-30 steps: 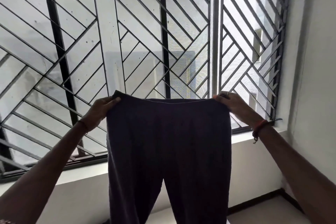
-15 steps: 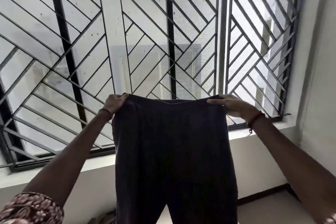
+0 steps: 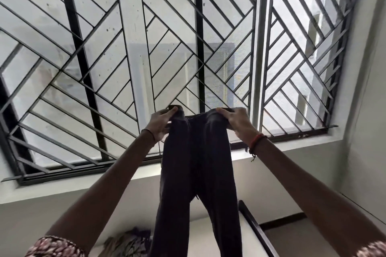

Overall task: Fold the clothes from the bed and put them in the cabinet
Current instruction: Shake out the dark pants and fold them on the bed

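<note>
my left hand [image 3: 159, 124] and right hand [image 3: 235, 120] each grip the waistband of the dark trousers [image 3: 198, 173], held up before the window grille [image 3: 146, 48], legs hanging. 1 lengthwise fold looks begun. more clothes [image 3: 129, 243] lie on the bed [image 3: 246, 242] below; cabinet not in view.

1. This is a bedroom in a home. The white mattress [image 3: 246, 242] of a bed, edged by a dark frame [image 3: 257, 229], shows at the bottom, right of centre.
2. A heap of patterned clothes [image 3: 127, 244] lies at the bottom centre, and dark trousers [image 3: 198, 173] hang in the middle.
3. A wide window with a diagonal-bar metal grille [image 3: 146, 48] spans the upper frame, above a plain painted sill [image 3: 83, 185].
4. Bare pale walls [image 3: 365, 110] stand at the right, with dark skirting [image 3: 282, 220] at the lower right.
</note>
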Tool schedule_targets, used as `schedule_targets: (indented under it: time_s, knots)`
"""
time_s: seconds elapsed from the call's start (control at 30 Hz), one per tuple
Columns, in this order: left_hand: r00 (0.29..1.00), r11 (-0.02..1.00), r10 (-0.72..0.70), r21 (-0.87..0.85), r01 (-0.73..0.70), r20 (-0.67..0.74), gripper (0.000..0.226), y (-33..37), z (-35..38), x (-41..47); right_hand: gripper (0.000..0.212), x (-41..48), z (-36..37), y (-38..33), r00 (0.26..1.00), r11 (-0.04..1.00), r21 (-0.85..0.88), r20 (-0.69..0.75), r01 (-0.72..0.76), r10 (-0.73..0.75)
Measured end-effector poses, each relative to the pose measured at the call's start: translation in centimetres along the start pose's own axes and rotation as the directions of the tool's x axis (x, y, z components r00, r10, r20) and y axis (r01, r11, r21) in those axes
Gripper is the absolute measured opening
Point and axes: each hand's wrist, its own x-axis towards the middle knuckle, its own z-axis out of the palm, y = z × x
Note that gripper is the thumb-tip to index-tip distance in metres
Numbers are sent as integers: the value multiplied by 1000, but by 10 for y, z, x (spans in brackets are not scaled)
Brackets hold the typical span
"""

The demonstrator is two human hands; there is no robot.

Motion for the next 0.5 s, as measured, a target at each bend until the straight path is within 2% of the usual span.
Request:
schedule_targets:
  time_s: [0.1,0.23,0.37,0.5]
  knots:
    - [996,998,33,48,-37,82,10,4,22,-12,23,-7,19,-10,997,1000,29,77,3,-5]
    - [982,980,96,159,-122,160,6,6,39,-19,28,-10,34,-22,984,998,-39,173,46,-38]
    - [985,981,102,151,-123,139,33,11,42,-19,27,-10,35,-26,986,995,-59,150,75,-65]
    - [951,971,222,41,-236,216,30,11,42,-18,28,-7,33,-34,990,993,-57,93,108,-102]
